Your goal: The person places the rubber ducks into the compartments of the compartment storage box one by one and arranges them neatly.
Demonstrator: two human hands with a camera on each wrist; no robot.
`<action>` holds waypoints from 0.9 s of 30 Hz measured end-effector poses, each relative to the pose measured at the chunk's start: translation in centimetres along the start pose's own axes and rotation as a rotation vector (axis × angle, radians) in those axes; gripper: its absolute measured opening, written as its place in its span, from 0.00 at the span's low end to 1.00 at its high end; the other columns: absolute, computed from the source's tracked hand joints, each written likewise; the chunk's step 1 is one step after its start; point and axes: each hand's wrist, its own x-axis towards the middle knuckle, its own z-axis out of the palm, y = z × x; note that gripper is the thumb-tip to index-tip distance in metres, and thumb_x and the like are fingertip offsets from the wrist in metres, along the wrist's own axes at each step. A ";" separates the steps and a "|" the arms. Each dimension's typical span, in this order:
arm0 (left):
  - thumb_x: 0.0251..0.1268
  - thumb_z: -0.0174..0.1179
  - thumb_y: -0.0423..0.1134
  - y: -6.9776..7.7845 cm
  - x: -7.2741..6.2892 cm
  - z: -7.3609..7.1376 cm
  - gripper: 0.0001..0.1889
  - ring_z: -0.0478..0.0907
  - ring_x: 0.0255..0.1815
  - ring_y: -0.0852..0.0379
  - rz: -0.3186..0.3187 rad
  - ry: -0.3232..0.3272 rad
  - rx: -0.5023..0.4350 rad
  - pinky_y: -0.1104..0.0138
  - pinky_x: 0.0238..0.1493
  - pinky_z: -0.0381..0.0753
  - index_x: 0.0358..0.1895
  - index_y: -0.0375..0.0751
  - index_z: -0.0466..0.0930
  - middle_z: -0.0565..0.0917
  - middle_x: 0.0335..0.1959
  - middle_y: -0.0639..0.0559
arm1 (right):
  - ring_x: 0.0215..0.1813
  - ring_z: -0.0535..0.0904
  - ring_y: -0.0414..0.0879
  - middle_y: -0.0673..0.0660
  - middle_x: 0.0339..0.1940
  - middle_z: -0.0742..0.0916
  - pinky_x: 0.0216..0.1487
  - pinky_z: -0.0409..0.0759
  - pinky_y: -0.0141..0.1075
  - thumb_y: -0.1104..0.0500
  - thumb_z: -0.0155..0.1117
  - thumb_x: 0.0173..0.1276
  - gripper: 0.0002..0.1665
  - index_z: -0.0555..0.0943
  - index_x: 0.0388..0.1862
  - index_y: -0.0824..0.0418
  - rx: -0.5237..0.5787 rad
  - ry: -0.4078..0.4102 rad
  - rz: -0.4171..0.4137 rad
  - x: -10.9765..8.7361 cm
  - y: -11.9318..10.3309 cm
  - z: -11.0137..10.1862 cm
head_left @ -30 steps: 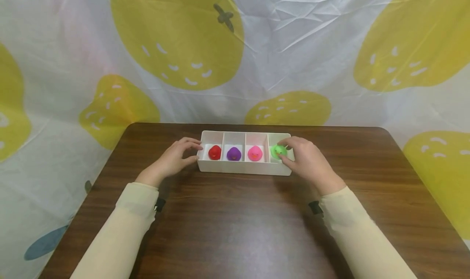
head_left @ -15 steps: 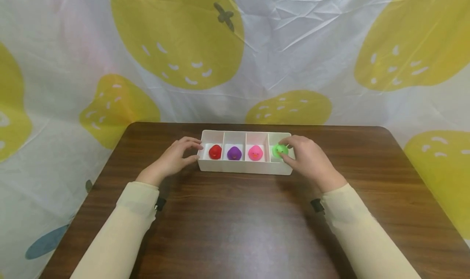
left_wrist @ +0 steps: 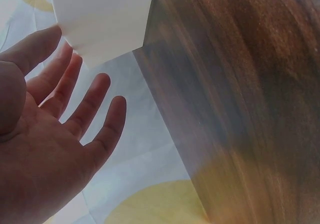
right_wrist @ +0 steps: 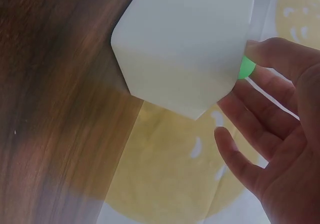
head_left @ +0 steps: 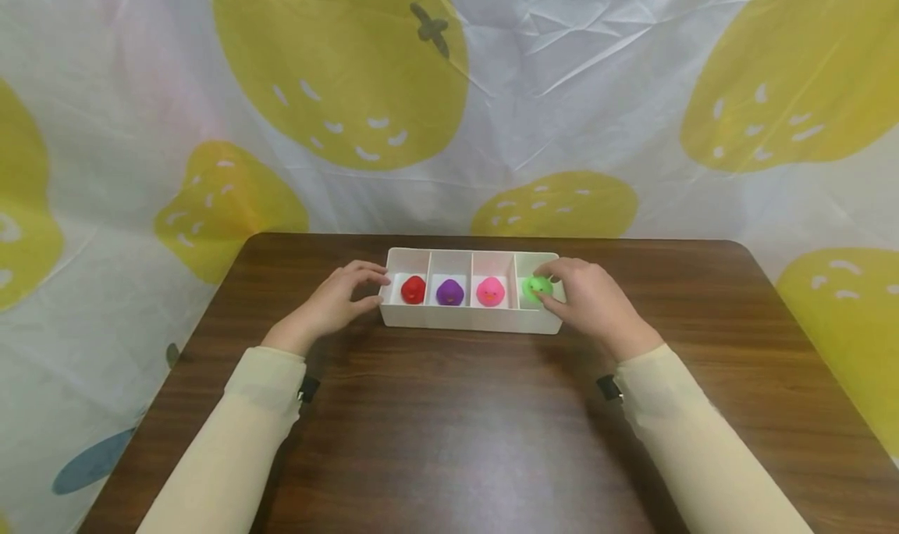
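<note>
A long white box with compartments [head_left: 469, 318] sits near the table's far edge. From left to right it holds a red rubber duck [head_left: 413, 290], a purple duck [head_left: 450, 293], a pink duck [head_left: 490, 292] and a green duck [head_left: 537, 288], one per compartment. My left hand [head_left: 333, 304] touches the box's left end with its thumb and fingertips, the other fingers spread [left_wrist: 65, 119]. My right hand [head_left: 597, 300] reaches over the right end and pinches the green duck between thumb and forefinger. In the right wrist view the box wall hides most of that duck [right_wrist: 245, 67].
The brown wooden table [head_left: 449, 425] stretches toward me in front of the box. A white cloth with yellow lemon-like prints [head_left: 337, 65] hangs close behind it. Dark bands show at both wrists, under pale sleeves [head_left: 702, 440].
The green duck and my right hand have shifted very slightly rightward in the end compartment. The left hand keeps its place at the box, and the other ducks stay in their compartments.
</note>
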 end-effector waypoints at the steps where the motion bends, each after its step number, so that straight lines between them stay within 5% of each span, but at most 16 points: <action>1: 0.72 0.64 0.35 0.0 0.0 0.0 0.18 0.66 0.74 0.38 -0.001 -0.001 0.001 0.42 0.77 0.63 0.62 0.37 0.81 0.74 0.73 0.41 | 0.47 0.86 0.56 0.58 0.44 0.90 0.50 0.84 0.51 0.57 0.73 0.66 0.17 0.86 0.51 0.62 0.001 -0.002 -0.004 0.1 0.1 0.0; 27: 0.73 0.64 0.35 -0.2 -0.1 0.0 0.18 0.67 0.74 0.38 0.007 -0.005 -0.004 0.41 0.77 0.63 0.62 0.37 0.81 0.74 0.73 0.41 | 0.48 0.89 0.53 0.56 0.45 0.92 0.55 0.83 0.52 0.58 0.76 0.64 0.15 0.87 0.48 0.62 -0.043 -0.045 -0.149 1.3 1.7 1.3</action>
